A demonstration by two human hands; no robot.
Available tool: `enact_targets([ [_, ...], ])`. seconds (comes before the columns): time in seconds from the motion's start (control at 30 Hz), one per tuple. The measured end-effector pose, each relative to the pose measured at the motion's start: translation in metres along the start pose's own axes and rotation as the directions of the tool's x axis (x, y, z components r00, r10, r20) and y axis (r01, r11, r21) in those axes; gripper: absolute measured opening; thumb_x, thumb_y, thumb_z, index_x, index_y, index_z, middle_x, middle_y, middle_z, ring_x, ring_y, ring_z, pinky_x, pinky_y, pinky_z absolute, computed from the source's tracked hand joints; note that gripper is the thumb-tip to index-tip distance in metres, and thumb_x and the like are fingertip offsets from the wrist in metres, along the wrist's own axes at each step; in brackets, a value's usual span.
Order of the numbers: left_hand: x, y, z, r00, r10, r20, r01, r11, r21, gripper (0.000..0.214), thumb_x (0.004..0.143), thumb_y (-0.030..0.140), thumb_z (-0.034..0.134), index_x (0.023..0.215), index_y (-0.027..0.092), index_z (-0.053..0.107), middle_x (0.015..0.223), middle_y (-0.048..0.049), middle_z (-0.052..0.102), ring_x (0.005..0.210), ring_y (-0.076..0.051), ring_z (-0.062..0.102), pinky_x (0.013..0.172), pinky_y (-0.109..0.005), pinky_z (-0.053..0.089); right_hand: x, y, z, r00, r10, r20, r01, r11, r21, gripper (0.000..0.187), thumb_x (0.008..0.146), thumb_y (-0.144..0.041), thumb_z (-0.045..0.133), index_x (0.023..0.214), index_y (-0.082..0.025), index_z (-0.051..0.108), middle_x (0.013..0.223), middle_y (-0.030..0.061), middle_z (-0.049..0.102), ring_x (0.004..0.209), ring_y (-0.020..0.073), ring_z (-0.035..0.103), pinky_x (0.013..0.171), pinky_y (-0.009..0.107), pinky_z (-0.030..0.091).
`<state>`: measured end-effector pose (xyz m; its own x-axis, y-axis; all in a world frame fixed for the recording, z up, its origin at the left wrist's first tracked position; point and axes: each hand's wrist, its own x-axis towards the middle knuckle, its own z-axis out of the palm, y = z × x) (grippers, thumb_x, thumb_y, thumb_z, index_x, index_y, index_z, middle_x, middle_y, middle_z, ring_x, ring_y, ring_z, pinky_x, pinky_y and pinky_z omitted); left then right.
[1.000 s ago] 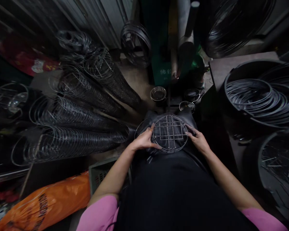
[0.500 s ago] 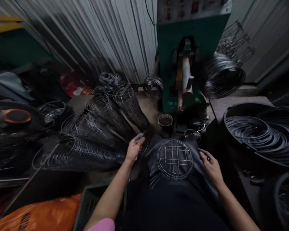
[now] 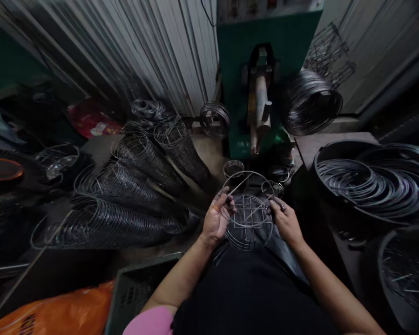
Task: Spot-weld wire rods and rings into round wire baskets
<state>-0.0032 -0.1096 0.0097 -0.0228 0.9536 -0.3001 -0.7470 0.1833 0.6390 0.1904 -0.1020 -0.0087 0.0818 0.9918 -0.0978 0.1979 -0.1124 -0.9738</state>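
In front of me, both hands hold a thin wire ring, tilted, with two straight wires slanting across it. My left hand is closed on the ring's left edge, an orange band on one finger. My right hand pinches the right edge, its fingertips dark and a ring on one finger. Just beneath lies a small pile of round wire grates with crossed bars, resting on the dark apron over my lap. Whether the held ring touches that pile, I cannot tell.
Long leaning stacks of wire rings fill the left side. Ahead stands a green machine with a protruding metal arm. A black tub of loose rings is at right. Lower left are a green crate and an orange bag.
My left hand has come from beside the ring stacks to above the grates, with a wire ring. My right hand has moved inward and up to the ring's edge. The view has shifted slightly.
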Motion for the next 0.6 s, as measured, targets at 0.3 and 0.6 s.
enact_targets([
  [0.3,0.029,-0.004,-0.031,0.992,-0.077,-0.100,0.122,0.772,0.624,0.041,0.072,0.025,0.063,0.110,0.011,0.058,0.052,0.0054,0.049,0.042,-0.004,0.040,0.042,-0.015,0.029,0.029,0.015,-0.005,0.998,-0.012,0.063,0.021,0.989,-0.146,0.039,0.076,-0.041,0.053,0.105,-0.016,0.061,0.086,0.0066,0.066,0.078,0.0190,0.060,0.072,0.033,0.048],
  [0.6,0.023,-0.016,-0.055,0.987,-0.120,-0.107,0.159,0.616,0.772,0.052,0.079,0.032,0.058,0.126,0.010,0.049,0.042,0.0074,0.042,0.035,-0.007,0.038,0.036,-0.018,0.033,0.018,0.045,-0.012,0.990,-0.085,0.108,0.116,0.941,-0.318,0.032,0.078,-0.036,0.051,0.099,-0.017,0.065,0.089,0.0072,0.070,0.081,0.0203,0.064,0.073,0.031,0.049],
])
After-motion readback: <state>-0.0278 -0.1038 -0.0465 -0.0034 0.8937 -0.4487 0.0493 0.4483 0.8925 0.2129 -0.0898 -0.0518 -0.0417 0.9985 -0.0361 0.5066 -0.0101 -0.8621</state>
